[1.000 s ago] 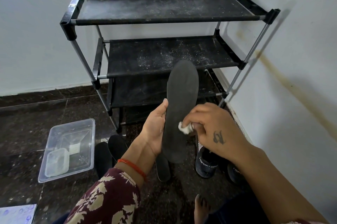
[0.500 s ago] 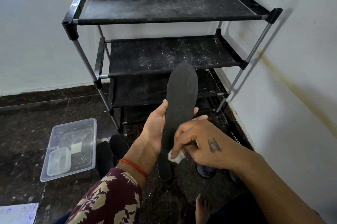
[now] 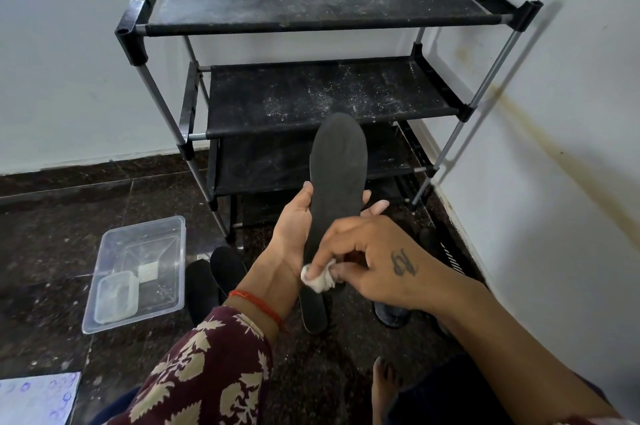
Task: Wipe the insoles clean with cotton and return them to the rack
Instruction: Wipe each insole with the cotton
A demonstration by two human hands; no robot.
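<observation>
Item: insole (image 3: 337, 182), black, upright, in front of rack (image 3: 311, 23).
Left hand (image 3: 294, 227): we cradle insole from behind, thumb on left edge, fingers wrapped round right.
Right hand (image 3: 374, 262): we pinch cotton (image 3: 317, 277) against insole's lower part.
Risks, as we judge: cradle loose, so hard rub may bend insole or slide it out; cotton small, may slip from pinch; dusty rack may re-soil insole on return.

The left hand (image 3: 294, 227) is held palm up, thumb on one side and fingertips poking out on the other, gripping the insole (image 3: 337, 182). The right hand (image 3: 374, 258) reaches across, back facing up — its curled fingertips pinch the cotton (image 3: 317, 281).
</observation>
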